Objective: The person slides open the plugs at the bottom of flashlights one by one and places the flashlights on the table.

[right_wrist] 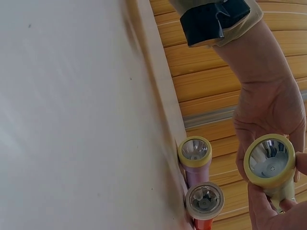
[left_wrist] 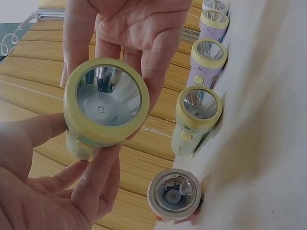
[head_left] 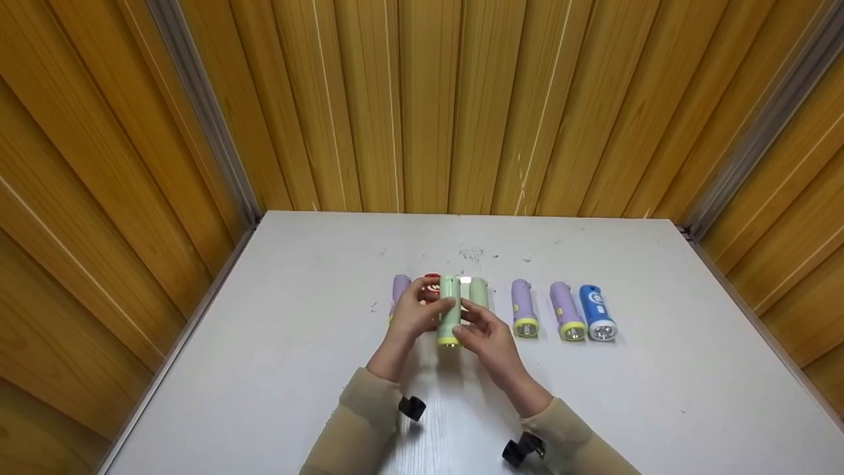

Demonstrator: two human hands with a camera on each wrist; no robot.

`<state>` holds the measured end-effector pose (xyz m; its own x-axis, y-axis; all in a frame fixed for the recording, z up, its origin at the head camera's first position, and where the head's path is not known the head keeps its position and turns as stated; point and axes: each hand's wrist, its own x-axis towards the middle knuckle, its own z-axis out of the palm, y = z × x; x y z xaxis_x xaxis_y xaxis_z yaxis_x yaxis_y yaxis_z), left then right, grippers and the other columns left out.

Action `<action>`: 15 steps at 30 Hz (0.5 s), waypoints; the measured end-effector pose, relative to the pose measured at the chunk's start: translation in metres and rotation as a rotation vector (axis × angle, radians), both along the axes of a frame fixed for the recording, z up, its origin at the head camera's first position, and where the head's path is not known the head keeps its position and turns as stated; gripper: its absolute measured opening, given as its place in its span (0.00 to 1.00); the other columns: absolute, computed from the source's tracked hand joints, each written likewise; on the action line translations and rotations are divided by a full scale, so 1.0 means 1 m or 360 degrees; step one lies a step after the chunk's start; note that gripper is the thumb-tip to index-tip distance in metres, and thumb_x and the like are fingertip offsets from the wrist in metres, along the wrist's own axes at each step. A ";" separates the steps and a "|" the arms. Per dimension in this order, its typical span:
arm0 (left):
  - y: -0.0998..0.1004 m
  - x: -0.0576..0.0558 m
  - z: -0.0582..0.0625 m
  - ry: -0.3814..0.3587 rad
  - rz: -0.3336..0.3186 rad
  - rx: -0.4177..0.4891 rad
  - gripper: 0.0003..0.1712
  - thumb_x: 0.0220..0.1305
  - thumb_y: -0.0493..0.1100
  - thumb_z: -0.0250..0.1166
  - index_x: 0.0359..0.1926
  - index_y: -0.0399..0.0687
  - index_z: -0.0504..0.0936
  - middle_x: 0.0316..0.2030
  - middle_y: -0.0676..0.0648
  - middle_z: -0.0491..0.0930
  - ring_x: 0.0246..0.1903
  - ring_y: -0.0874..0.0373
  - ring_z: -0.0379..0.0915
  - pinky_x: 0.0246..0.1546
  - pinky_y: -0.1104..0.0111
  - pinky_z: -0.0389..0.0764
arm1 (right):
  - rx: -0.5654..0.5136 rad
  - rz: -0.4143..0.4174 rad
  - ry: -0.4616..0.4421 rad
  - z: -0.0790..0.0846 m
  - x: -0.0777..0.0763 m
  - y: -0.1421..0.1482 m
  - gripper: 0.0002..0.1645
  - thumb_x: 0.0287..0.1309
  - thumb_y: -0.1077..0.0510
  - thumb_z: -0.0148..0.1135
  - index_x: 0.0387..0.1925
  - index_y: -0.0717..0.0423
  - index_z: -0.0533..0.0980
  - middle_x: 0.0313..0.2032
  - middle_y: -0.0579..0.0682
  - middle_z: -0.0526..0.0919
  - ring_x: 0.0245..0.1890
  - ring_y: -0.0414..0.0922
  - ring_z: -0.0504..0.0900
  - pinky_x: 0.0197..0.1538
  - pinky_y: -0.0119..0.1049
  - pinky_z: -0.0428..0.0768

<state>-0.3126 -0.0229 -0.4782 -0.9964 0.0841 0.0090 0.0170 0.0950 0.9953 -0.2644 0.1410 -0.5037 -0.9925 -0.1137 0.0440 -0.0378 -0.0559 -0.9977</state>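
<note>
Between both hands, above the table, is a light green flashlight (head_left: 450, 300) with a yellow rim, its lens end toward the wearer. My left hand (head_left: 414, 311) grips its upper body from the left, thumb across it. From the right, my right hand (head_left: 489, 340) holds the lower part near the yellow head, thumb on its side. The left wrist view shows the held flashlight's lens (left_wrist: 106, 96) unlit. Behind the hands, a red flashlight (head_left: 432, 280) and another light green flashlight (head_left: 479, 292) are partly hidden.
A purple flashlight (head_left: 400, 288) lies left of the hands. To the right, two more purple flashlights (head_left: 522, 300) (head_left: 565, 307) and a blue flashlight (head_left: 597, 307) lie in the same row on the white table (head_left: 264, 343). Wood-patterned walls (head_left: 422, 105) enclose it on several sides.
</note>
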 end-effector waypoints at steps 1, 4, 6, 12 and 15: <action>0.000 -0.001 0.000 0.0003 -0.0005 0.0006 0.31 0.58 0.39 0.74 0.63 0.41 0.77 0.42 0.43 0.80 0.43 0.56 0.75 0.32 0.60 0.89 | -0.0004 0.0001 0.0001 0.000 0.000 0.000 0.37 0.66 0.66 0.64 0.73 0.68 0.64 0.64 0.70 0.75 0.55 0.46 0.84 0.48 0.28 0.84; -0.002 -0.002 0.000 -0.0018 -0.0005 -0.0001 0.31 0.58 0.40 0.74 0.63 0.42 0.77 0.41 0.44 0.80 0.42 0.56 0.76 0.32 0.61 0.89 | -0.0016 0.0010 -0.0001 0.000 -0.002 -0.002 0.36 0.66 0.66 0.63 0.73 0.68 0.64 0.64 0.70 0.75 0.53 0.45 0.85 0.48 0.28 0.84; -0.004 -0.003 0.000 -0.0033 -0.0004 -0.0006 0.31 0.59 0.41 0.74 0.63 0.43 0.77 0.41 0.44 0.80 0.41 0.56 0.77 0.32 0.62 0.89 | -0.0020 0.0023 0.0003 0.000 -0.003 -0.003 0.36 0.66 0.66 0.63 0.73 0.68 0.64 0.64 0.70 0.75 0.52 0.44 0.85 0.48 0.29 0.84; -0.011 -0.005 0.003 -0.0074 0.0025 0.0000 0.31 0.60 0.42 0.74 0.64 0.43 0.77 0.42 0.42 0.78 0.39 0.54 0.78 0.33 0.61 0.89 | -0.0018 0.0061 0.0019 0.003 -0.009 -0.009 0.36 0.65 0.66 0.63 0.73 0.68 0.64 0.64 0.70 0.75 0.51 0.43 0.85 0.49 0.30 0.84; -0.015 -0.007 0.005 -0.0085 0.0047 -0.0024 0.31 0.61 0.44 0.73 0.65 0.44 0.77 0.45 0.39 0.79 0.40 0.52 0.79 0.35 0.60 0.90 | 0.0015 0.0063 0.0030 0.005 -0.012 -0.013 0.36 0.65 0.65 0.64 0.72 0.67 0.65 0.64 0.70 0.75 0.51 0.44 0.85 0.49 0.31 0.84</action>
<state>-0.3191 -0.0382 -0.4734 -0.9975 0.0544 -0.0457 -0.0395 0.1100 0.9932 -0.2767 0.1277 -0.4987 -0.9863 -0.1533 0.0614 -0.0546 -0.0482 -0.9973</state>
